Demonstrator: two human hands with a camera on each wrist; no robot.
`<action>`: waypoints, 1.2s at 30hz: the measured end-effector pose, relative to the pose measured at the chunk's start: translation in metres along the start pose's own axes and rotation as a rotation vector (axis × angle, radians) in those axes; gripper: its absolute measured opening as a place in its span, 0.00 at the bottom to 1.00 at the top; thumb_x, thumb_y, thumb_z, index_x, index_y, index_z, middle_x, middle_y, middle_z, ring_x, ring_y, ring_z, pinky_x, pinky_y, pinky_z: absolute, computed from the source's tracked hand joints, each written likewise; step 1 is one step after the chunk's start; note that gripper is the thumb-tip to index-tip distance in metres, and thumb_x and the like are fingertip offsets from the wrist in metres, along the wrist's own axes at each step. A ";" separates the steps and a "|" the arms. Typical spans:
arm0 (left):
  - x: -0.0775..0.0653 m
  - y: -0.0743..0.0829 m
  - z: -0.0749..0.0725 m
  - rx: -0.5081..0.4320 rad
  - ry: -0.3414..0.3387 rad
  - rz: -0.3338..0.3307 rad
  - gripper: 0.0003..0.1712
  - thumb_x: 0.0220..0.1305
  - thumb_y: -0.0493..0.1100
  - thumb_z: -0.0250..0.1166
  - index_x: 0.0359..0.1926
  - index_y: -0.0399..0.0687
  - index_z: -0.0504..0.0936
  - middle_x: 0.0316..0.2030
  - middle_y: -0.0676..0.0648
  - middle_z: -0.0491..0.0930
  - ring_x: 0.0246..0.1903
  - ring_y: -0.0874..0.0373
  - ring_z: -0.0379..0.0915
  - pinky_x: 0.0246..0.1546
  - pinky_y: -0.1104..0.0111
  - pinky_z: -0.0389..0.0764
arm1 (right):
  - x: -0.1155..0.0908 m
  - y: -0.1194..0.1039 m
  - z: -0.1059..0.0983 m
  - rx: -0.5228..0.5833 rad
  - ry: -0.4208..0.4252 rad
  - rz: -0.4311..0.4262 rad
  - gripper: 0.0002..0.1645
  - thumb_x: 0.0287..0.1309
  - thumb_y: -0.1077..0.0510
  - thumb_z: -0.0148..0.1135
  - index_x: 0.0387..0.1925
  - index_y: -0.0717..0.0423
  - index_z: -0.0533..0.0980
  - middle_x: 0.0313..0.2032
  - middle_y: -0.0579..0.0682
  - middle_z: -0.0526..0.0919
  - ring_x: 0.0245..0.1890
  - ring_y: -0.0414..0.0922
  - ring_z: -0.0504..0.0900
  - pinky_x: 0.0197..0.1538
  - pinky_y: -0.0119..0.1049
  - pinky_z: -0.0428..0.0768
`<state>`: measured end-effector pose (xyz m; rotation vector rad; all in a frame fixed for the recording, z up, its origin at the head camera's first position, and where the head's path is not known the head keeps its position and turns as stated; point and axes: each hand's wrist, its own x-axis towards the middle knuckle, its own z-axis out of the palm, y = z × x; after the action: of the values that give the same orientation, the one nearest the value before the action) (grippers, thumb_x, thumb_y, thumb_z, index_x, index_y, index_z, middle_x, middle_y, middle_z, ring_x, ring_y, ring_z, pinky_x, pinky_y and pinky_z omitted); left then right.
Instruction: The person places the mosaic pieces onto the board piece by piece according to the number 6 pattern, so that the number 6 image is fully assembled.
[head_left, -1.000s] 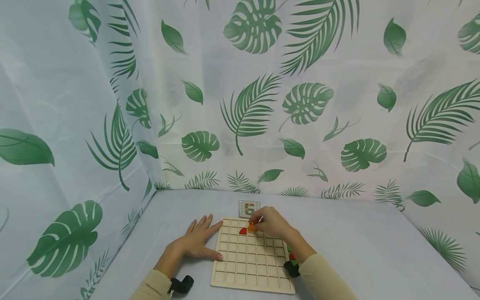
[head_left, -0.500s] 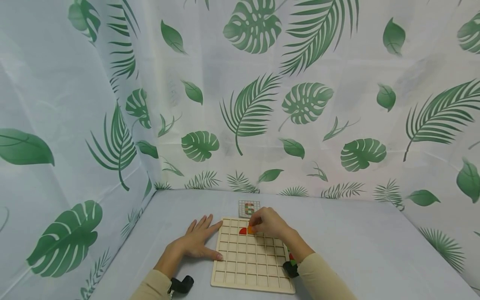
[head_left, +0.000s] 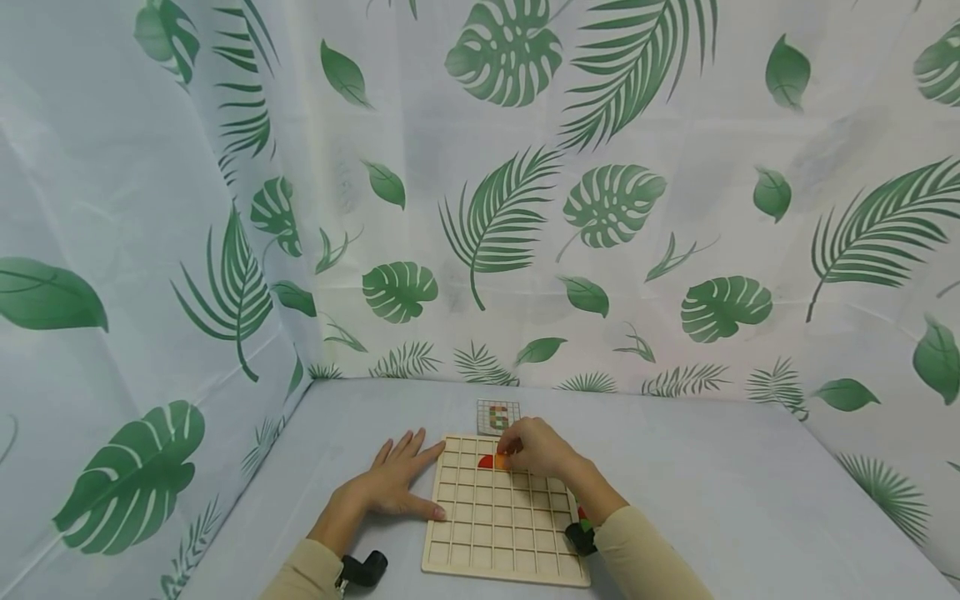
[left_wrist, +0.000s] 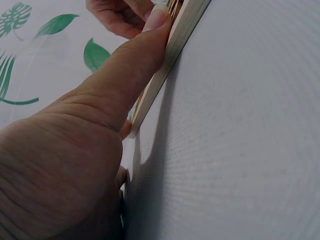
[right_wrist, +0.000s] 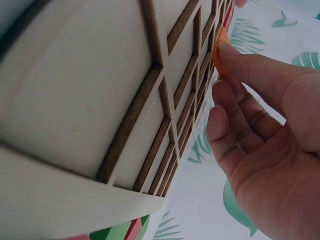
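Note:
A wooden grid board point(head_left: 491, 533) lies on the table in front of me. In its second row from the far edge sits a flat red piece point(head_left: 486, 462) with a curved side. Just right of it, my right hand point(head_left: 542, 450) holds an orange piece point(right_wrist: 219, 50), thumb and fingers at its edge, low in the neighbouring cell. My left hand point(head_left: 393, 483) is spread flat at the board's left side. Its thumb point(left_wrist: 125, 62) presses on the board's edge, and the index fingertip reaches the far left corner.
Beyond the board's far edge lies a small card point(head_left: 483, 419) with a gridded "6" pattern. Green and red pieces point(head_left: 585, 518) show by the board's right side, partly behind the right wrist. Leaf-printed cloth point(head_left: 525, 325) stands behind and to the left of the table.
The orange piece has come down and flattened into the cell beside the red piece, with the right hand following slightly. The left hand has stayed put.

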<state>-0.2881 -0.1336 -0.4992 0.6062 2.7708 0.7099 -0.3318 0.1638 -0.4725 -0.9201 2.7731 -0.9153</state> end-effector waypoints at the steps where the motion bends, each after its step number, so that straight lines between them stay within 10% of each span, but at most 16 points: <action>1: 0.000 0.000 0.000 0.001 0.000 0.001 0.67 0.47 0.75 0.76 0.82 0.58 0.58 0.83 0.35 0.42 0.83 0.37 0.33 0.80 0.38 0.34 | 0.000 0.000 0.000 -0.003 -0.001 -0.001 0.05 0.58 0.67 0.75 0.36 0.56 0.88 0.33 0.46 0.88 0.33 0.39 0.81 0.35 0.32 0.81; 20: 0.000 -0.001 -0.002 -0.012 -0.013 0.015 0.68 0.46 0.78 0.75 0.82 0.57 0.58 0.83 0.35 0.42 0.83 0.36 0.32 0.80 0.36 0.33 | -0.009 -0.003 -0.006 -0.014 -0.045 0.007 0.09 0.61 0.64 0.73 0.44 0.61 0.89 0.39 0.52 0.87 0.36 0.41 0.81 0.37 0.33 0.82; 36: 0.001 -0.002 -0.001 0.002 -0.014 -0.002 0.68 0.46 0.78 0.75 0.82 0.58 0.58 0.83 0.36 0.42 0.83 0.36 0.32 0.80 0.37 0.33 | -0.032 0.004 -0.030 0.062 0.121 0.025 0.21 0.65 0.62 0.70 0.59 0.63 0.81 0.53 0.61 0.85 0.46 0.49 0.83 0.46 0.36 0.84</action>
<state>-0.2900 -0.1347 -0.4992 0.6070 2.7587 0.6999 -0.3155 0.1995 -0.4535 -0.8457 2.8293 -1.0810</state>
